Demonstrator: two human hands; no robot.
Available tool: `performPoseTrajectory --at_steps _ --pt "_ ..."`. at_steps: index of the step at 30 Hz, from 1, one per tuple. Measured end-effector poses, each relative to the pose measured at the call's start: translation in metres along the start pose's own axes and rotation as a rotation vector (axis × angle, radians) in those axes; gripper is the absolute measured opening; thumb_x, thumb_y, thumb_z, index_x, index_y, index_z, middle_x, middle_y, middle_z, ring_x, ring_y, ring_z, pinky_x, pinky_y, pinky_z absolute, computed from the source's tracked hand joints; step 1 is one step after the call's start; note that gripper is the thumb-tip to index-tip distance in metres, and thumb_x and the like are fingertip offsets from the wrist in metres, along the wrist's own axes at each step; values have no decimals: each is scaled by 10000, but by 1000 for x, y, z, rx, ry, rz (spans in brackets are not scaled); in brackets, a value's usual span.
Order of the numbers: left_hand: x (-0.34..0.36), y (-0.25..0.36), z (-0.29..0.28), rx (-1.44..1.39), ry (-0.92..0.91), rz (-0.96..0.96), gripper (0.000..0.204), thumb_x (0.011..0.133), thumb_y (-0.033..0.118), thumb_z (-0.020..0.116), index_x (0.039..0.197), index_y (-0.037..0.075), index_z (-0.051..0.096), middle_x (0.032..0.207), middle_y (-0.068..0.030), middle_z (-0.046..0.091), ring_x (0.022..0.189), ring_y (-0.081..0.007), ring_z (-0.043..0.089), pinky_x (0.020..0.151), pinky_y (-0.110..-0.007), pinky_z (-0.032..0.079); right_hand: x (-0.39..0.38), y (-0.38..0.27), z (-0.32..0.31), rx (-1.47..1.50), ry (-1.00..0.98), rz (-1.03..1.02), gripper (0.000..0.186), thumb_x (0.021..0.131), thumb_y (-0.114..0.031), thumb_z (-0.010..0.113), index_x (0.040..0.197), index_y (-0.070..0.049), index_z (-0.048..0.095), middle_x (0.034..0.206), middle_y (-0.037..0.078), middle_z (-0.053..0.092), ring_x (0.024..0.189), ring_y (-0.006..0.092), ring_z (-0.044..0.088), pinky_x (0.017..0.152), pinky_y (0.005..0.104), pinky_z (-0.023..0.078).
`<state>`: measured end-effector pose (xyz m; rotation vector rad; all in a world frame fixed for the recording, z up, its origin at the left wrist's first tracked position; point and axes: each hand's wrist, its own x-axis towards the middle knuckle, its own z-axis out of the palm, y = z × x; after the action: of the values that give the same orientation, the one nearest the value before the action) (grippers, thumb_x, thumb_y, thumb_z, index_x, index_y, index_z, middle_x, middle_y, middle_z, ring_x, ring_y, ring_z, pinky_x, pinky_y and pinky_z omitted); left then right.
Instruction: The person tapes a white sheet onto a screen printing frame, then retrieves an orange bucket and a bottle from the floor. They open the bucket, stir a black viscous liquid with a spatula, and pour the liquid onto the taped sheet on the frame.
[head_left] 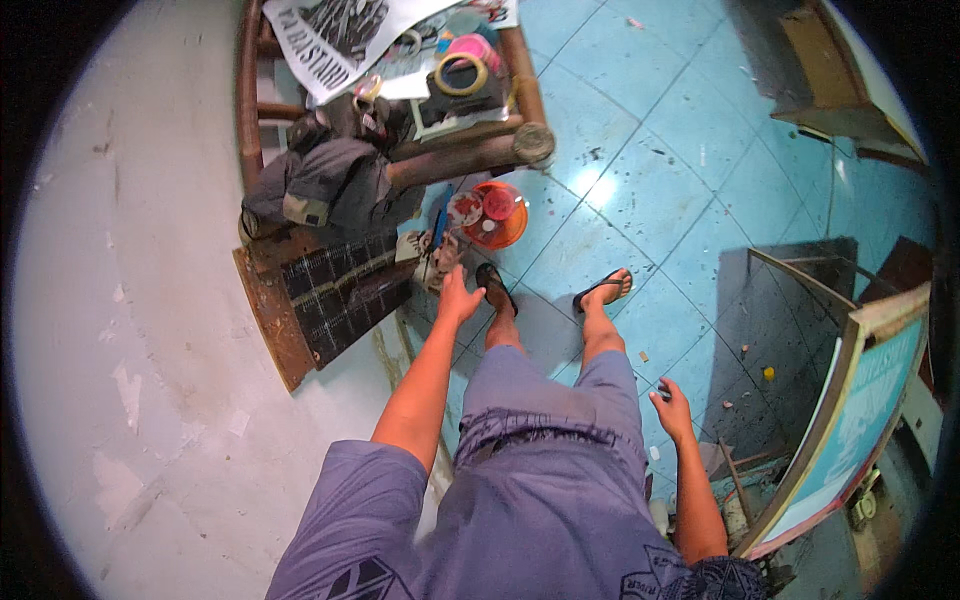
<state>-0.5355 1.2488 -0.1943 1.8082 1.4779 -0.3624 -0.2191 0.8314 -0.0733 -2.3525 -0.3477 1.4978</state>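
My left hand (458, 295) reaches beside a crumpled pale cloth (435, 260) and a blue tool (439, 222), its fingers apart; I cannot tell whether it touches the cloth. An orange round container (508, 232) holding smaller red containers stands on the floor just beyond. A dark, grid-patterned panel (340, 300) on a brown board lies left of that hand. Low at my right side, my right hand (672, 405) has its fingers curled around something small and dark that I cannot make out.
A wooden bench (532, 143) at upper left carries printed sheets, tape rolls (460, 85) and dark fabric (335, 180). A framed screen (870, 390) leans at right, with clutter below. A brown board structure (840, 70) stands at upper right. A pale wall (130, 300) borders the left.
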Motion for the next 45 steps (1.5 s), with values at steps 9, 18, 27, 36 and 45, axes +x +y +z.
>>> performPoseTrajectory --at_steps 9,18,27,36,45 --pt "177 -39 6 382 59 159 1087 632 263 857 1529 155 252 1520 -269 294 1361 -451 376 1057 -517 418 268 -221 176 -665 -30 -599 1001 659 -142 850 1503 -133 313 1488 231 391 1274 431 489 972 479 500" --pt "264 -69 67 376 276 488 782 771 139 731 1463 290 400 1502 -178 334 1369 -392 364 957 -632 405 431 -314 301 -1040 202 -981 793 807 -207 707 1510 -203 342 1513 298 315 1241 393 528 873 437 570" --pt "268 -81 77 281 442 451 715 635 269 853 1282 222 550 1270 -124 492 1197 -349 457 855 -543 418 459 -309 311 -977 100 -1149 677 805 -240 718 1390 -126 397 1075 158 546 978 359 636 735 443 600" --pt "159 -133 58 90 465 211 794 602 202 824 1324 129 502 1352 -211 400 1252 -453 386 1053 -532 369 432 -277 244 -783 148 -984 909 663 -166 803 1444 -122 340 1245 206 514 1113 424 568 867 480 537" --pt "76 -260 147 117 386 -137 922 570 183 832 1396 143 424 1332 -228 392 1243 -446 383 1049 -533 367 483 -192 247 -874 210 -592 894 632 -161 813 1405 -123 365 1262 202 526 1095 410 585 863 486 538"
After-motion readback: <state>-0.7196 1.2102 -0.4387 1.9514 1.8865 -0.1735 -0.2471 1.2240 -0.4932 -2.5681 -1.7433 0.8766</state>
